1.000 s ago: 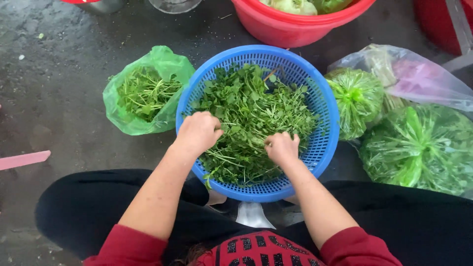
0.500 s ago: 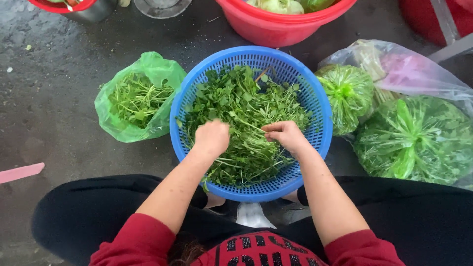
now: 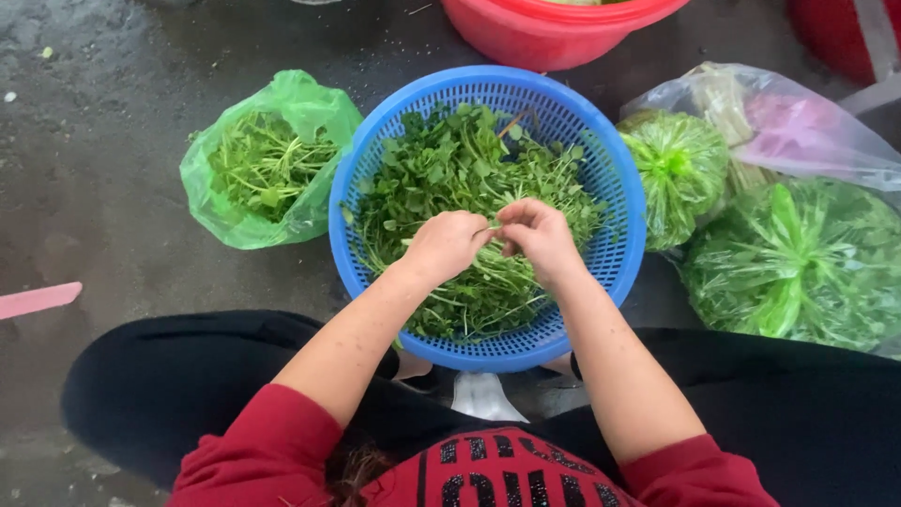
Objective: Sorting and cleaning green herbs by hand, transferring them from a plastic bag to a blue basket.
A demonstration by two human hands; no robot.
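Scene: A person in a red top and black trousers is crouching over a blue plastic basket (image 3: 615,253) on a dark, wet concrete floor (image 3: 103,169).
Left hand: The left hand (image 3: 446,246) is curling into a loose fist over the middle of the basket, fingertips pinching a thin stem.
Right hand: The right hand (image 3: 537,237) is meeting the left, fingers closing narrowly on the same sprig (image 3: 486,228); the two hands are touching at the fingertips.
Greens: Leafy greens (image 3: 450,169) are filling the basket, leaves toward the far side, pale stems toward the person.
Left of basket: A green plastic bag (image 3: 282,94) is lying open just beside the rim, holding loose stems and leaves.
Right of basket: Two tied clear bags of greens (image 3: 798,268) are sitting near the basket, with a clear bag tinted pink (image 3: 798,131) behind them.
Top edge: A red basin (image 3: 554,38) is standing just beyond the basket.
Far left: A pink strip (image 3: 38,300) is lying on the floor, well apart from the hands.
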